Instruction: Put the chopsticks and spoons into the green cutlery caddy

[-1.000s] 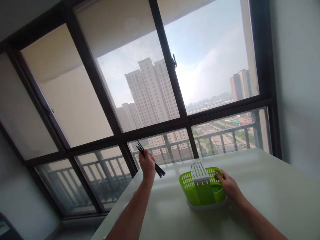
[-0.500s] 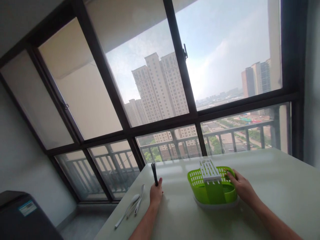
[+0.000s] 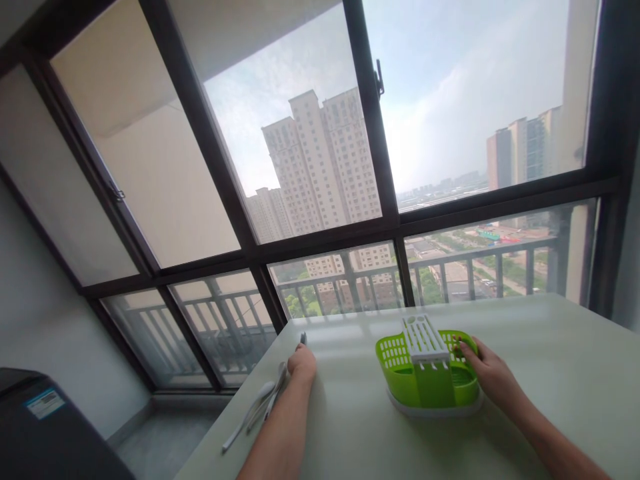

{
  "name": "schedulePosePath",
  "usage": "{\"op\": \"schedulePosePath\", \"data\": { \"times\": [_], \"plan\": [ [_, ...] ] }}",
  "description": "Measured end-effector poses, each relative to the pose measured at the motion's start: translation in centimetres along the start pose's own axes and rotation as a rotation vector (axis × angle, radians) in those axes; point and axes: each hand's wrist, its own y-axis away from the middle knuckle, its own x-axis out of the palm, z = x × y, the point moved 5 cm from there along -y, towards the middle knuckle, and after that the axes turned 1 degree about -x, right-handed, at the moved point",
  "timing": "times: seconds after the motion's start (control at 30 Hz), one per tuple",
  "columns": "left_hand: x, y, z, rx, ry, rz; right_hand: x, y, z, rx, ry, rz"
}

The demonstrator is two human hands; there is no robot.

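My left hand is closed round a bundle of thin black chopsticks. Only their tips show beyond my fingers; the rest is hidden by the hand. Just left of that wrist lie a white spoon and other slim utensils, partly covered by my forearm. On the right, a green cutlery basket with slotted walls stands upright on the table. A white slotted rack spans its middle. My right hand grips the basket's right rim, fingers hooked over the edge.
The pale, glossy table reaches up to a dark-framed window. Its left edge drops to a grey floor. At the lower left stands a dark box-shaped appliance with a label.
My left hand has shifted slightly left and forward and turned, so the chopsticks are now mostly hidden. The right hand keeps hold of the basket rim. The camera view has shifted a little.
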Motion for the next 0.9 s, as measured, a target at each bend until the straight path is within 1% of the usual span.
{"op": "schedulePosePath", "data": {
  "times": [0.1, 0.17, 0.27, 0.37, 0.47, 0.73, 0.8, 0.9],
  "plan": [
    [0.3, 0.2, 0.4, -0.078, -0.121, 0.023, 0.1, 0.0, 0.1, -0.001, -0.004, -0.001],
    [0.5, 0.8, 0.7, -0.090, -0.186, 0.052, 0.1, 0.1, 0.2, -0.002, 0.005, -0.001],
    [0.4, 2.3, 1.2, -0.068, -0.276, 0.108, 0.2, 0.1, 0.5, -0.011, 0.024, 0.000],
    [-0.1, 4.0, 2.1, -0.014, -0.362, 0.160, 0.2, 0.1, 0.7, -0.013, 0.050, -0.018],
    [-1.3, 5.5, 2.9, 0.052, -0.440, 0.201, 0.4, 0.1, 0.9, -0.019, 0.048, -0.022],
    [-5.5, 9.7, 4.5, 0.288, -0.705, 0.324, 0.8, 0.0, 1.0, -0.066, 0.032, -0.019],
    [-6.5, 10.5, 4.9, 0.323, -0.764, 0.336, 0.8, -0.1, 1.0, -0.069, 0.024, -0.027],
    [-8.3, 10.9, 5.7, 0.339, -0.831, 0.344, 0.9, -0.2, 0.9, -0.075, 0.003, -0.042]
  ]
}}
